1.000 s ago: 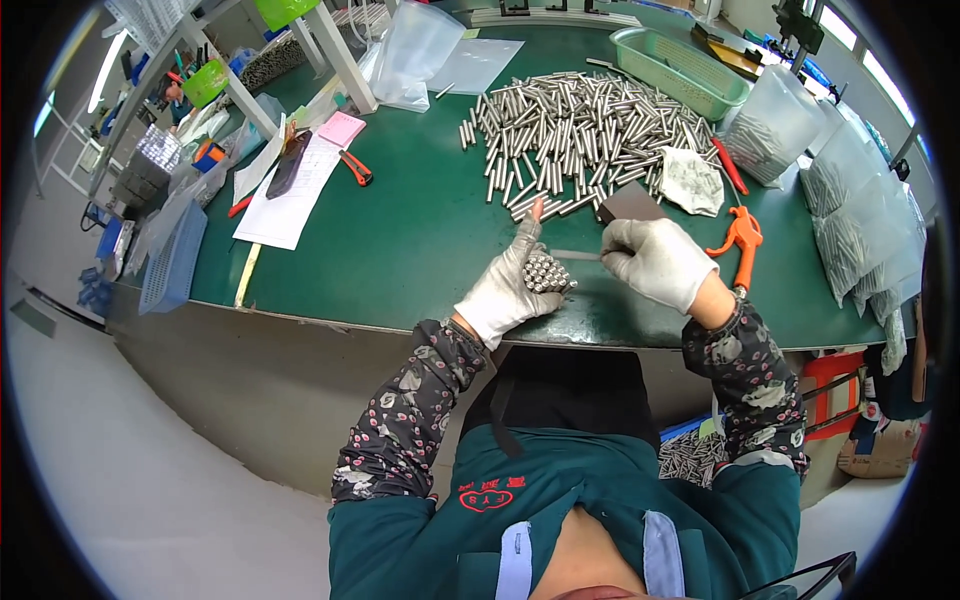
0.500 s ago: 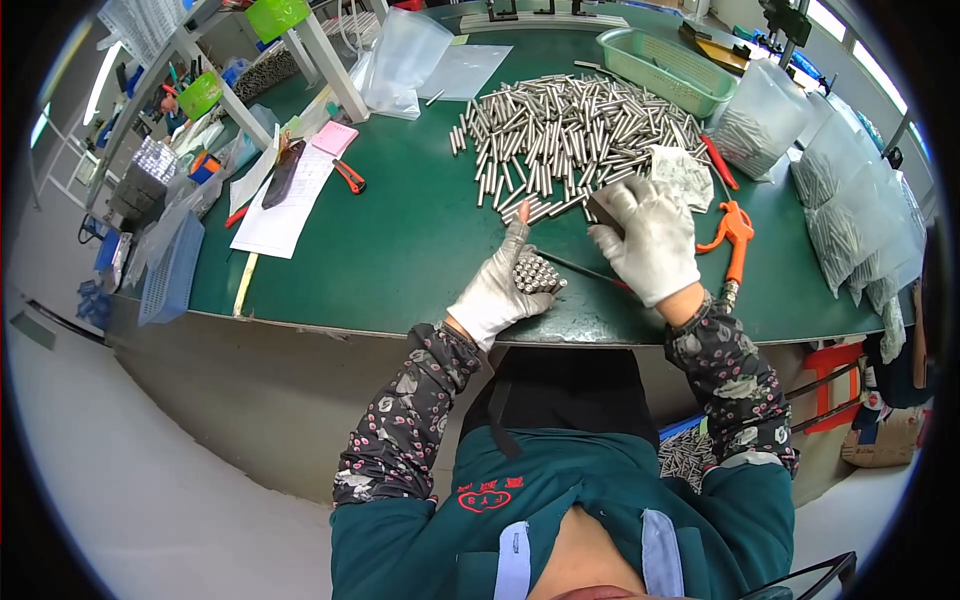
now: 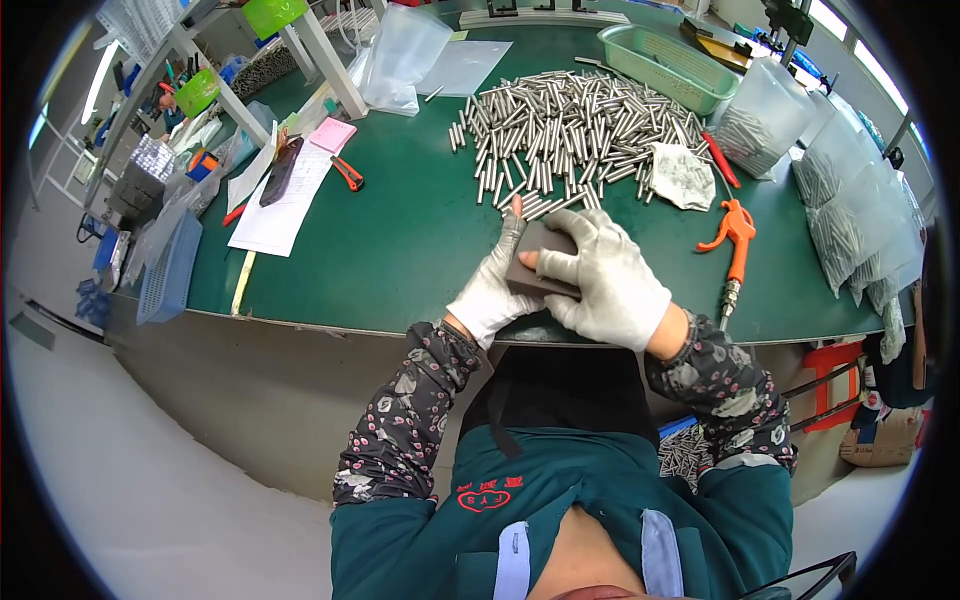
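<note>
My right hand (image 3: 612, 275), in a white glove with bare fingertips, grips a dark grey-brown rectangular block (image 3: 537, 240). The block lies over the palm side of my left hand (image 3: 488, 298), which is gloved the same way, its thumb pointing up along the block's left side. My left fingers are mostly covered, and so is the bundle of metal pins that showed in this hand a moment before. Just beyond both hands spreads a large heap of short silvery metal pins (image 3: 570, 125) on the green tabletop (image 3: 400, 240).
A white cloth (image 3: 683, 177), a red-handled tool (image 3: 720, 160) and an orange air gun (image 3: 737, 235) lie to the right. Farther right stand clear bags of pins (image 3: 845, 215). Behind the heap sits a green basket (image 3: 665, 75). Papers (image 3: 285, 205) and a red cutter (image 3: 348, 174) lie left.
My right hand has moved left and toward me, bringing the block over the pin bundle in my left hand and hiding it. My left hand has stayed about where it was.
</note>
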`<state>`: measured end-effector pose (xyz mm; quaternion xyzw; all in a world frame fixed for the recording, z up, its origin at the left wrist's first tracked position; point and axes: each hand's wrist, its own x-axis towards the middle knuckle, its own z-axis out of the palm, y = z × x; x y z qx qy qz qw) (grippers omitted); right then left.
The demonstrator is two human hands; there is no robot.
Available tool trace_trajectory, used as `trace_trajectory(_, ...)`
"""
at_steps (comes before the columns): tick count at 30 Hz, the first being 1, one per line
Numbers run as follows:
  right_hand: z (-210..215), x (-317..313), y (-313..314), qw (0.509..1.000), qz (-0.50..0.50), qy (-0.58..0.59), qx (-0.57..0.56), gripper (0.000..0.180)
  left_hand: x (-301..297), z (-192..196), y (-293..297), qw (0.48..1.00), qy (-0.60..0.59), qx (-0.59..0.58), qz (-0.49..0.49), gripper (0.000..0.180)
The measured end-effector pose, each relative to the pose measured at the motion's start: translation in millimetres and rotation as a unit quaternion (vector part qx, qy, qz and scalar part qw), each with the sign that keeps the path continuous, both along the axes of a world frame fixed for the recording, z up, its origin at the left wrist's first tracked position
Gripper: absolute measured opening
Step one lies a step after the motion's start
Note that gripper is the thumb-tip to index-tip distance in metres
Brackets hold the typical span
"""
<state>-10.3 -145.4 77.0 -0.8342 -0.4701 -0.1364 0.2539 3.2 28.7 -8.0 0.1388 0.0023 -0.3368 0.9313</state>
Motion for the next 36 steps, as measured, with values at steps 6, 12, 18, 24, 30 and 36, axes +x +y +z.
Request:
trace_trajectory(6,8.5,5.0,-2.5,0.999,-0.037,-0.031,-0.013,0.035,-21.3,6.7,-13.2,0.79,-0.371,0.436,0.221,0.111)
trace_trajectory(12,1.5,18.5,-0.3,0.991,-0.11,-0.071,0.014,0.033,-25.2,11.9,-14.0,0.778,-0.393,0.447,0.202,0.079)
trace_trajectory(18,0.3,24.7,3.3,0.982,-0.153,-0.105,0.011,0.031,-26.3,13.3,-13.3,0.765,-0.388,0.461,0.227,0.096)
trace_trajectory(24,1.7,19.0,5.9,0.991,-0.117,-0.053,-0.022,0.031,-21.1,13.0,-8.8,0.678,-0.426,0.541,0.256,0.114)
trace_trajectory(30,-16.4,42.1,-29.5,0.964,-0.251,-0.035,-0.076,0.034,-24.5,8.3,-8.9,0.619,-0.427,0.608,0.254,0.113)
trace_trajectory(36,-5.3,15.6,-26.1,0.978,-0.194,-0.004,-0.08,0.038,-24.2,2.4,-2.9,0.643,-0.427,0.591,0.235,0.113)
